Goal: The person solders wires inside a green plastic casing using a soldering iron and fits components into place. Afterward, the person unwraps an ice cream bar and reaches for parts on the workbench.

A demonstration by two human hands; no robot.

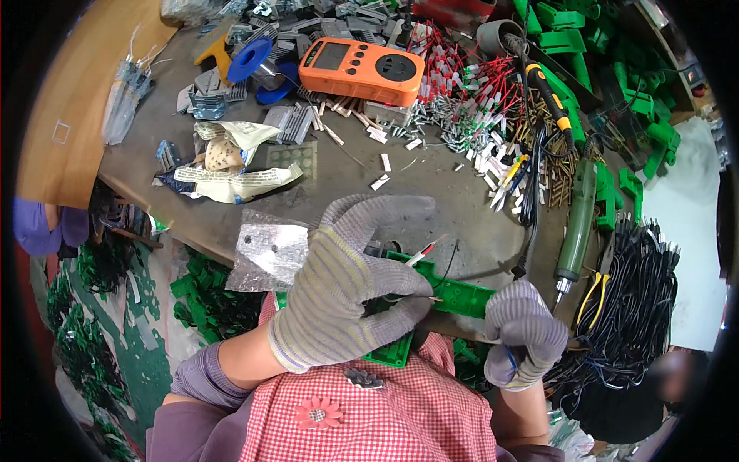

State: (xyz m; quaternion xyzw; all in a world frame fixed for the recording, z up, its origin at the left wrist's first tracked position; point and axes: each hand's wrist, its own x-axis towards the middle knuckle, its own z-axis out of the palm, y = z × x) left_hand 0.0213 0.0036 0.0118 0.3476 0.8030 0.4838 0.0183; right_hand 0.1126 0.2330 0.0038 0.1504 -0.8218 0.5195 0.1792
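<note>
Left hand (350, 285) pinches what looks like a wire end (437, 299) over the casing (465, 298) at three o'clock; right hand (527, 333) curls beside it, hold unclear. Lead (422, 252) loose at eleven o'clock: wiring seems begun, unfinished.

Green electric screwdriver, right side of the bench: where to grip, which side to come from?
Probably around mid-barrel of the green electric screwdriver, right hand coming from its left and above: the body is long and roughly cylindrical, its bit points toward the person, and yellow-handled pliers lie close on the right.
</note>
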